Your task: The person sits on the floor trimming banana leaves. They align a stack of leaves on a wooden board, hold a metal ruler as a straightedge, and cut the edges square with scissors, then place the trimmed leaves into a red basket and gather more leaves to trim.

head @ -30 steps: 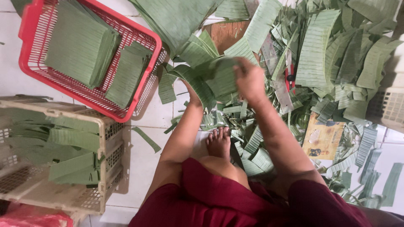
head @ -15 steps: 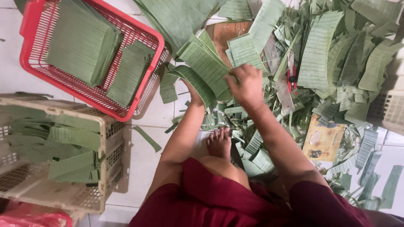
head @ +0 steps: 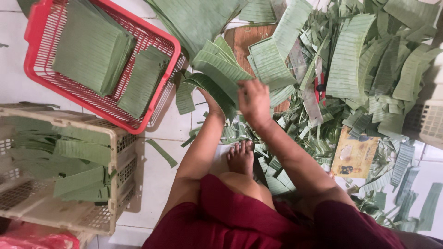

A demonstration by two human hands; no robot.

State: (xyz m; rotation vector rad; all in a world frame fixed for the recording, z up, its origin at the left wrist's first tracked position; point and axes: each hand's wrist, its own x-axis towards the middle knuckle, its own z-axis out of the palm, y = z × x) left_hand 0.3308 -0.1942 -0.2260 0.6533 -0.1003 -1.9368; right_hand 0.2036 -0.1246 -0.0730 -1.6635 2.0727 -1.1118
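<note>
Hands, left (head: 213, 105) and right (head: 254, 102), grip pinching banana leaf strips (head: 217, 76) fanned above them.

Soft even daylight, slight blur

Red basket (head: 34, 27), beige crate (head: 127, 184), red cutter (head: 320, 87).

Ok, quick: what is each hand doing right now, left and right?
Left hand: mostly hidden under the fanned stack of cut green banana-leaf strips, seemingly supporting it; grip cannot be told.
Right hand: closed on the same stack's edge.
</note>
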